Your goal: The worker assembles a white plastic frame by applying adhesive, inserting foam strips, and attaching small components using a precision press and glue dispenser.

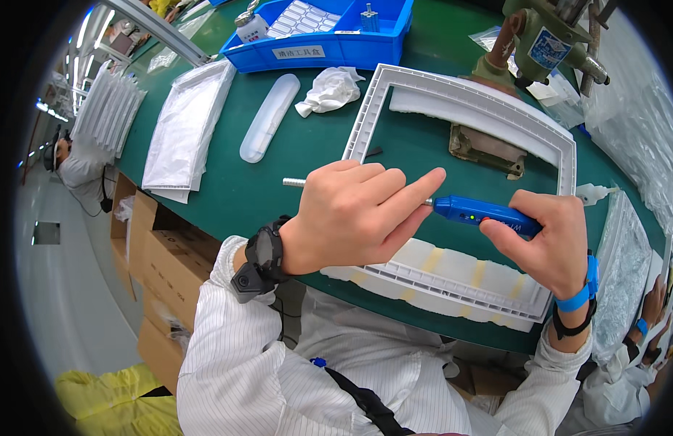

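Note:
My right hand (551,236) is closed round a blue pen-shaped tool (489,215) with a small green light lit, its thumb lying along the side. My left hand (362,207) is curled round a thin silver metal rod (293,182), whose end sticks out past the wrist side. Whether that rod and the blue tool are one piece is hidden by my fingers; the tool's metal tip meets my left fingertips. Below both hands a large white plastic frame (365,109) lies on the green table (220,196), with white foam (424,256) along its near side.
A blue bin (315,52) with a bottle and label sheets stands at the back. Nearer lie a crumpled white cloth (331,91), a clear oblong case (271,116) and a wrapped white packet (187,131). A green machine stand (540,47) rises at back right; bubble-wrapped pieces (620,283) lie right.

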`<state>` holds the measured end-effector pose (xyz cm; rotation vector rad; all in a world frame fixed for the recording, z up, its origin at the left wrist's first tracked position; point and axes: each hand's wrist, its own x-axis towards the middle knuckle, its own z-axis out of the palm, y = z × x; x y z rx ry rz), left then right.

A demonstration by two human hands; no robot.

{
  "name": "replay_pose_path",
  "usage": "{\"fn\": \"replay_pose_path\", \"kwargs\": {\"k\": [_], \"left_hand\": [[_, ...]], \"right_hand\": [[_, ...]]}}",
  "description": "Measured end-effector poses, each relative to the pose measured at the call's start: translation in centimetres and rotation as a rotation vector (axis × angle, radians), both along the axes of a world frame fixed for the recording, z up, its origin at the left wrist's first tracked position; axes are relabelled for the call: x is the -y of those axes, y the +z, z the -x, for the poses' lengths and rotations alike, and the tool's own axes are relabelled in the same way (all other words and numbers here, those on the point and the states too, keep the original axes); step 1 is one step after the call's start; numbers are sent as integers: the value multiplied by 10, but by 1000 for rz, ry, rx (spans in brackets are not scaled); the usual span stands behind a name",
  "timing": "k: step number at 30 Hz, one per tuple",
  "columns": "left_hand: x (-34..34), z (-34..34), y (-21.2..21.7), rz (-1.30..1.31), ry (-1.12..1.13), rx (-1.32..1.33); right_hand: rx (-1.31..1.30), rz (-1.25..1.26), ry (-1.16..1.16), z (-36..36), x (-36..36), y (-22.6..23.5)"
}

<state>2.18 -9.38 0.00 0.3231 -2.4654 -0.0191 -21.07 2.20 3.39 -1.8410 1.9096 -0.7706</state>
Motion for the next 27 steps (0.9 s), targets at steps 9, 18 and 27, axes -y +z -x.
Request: {"fn": "replay_pose_path", "kwargs": {"k": [9,18,27], "left_hand": [[-4,1,3,-5,0,16],[-3,1,2,-15,-7,12],[6,-40,57,-715,-121,-477]], "right_hand": [[-123,55,12,1,-3,3],[-98,41,5,-2,-4,4],[-321,-129,102,35,5,-35]]}}
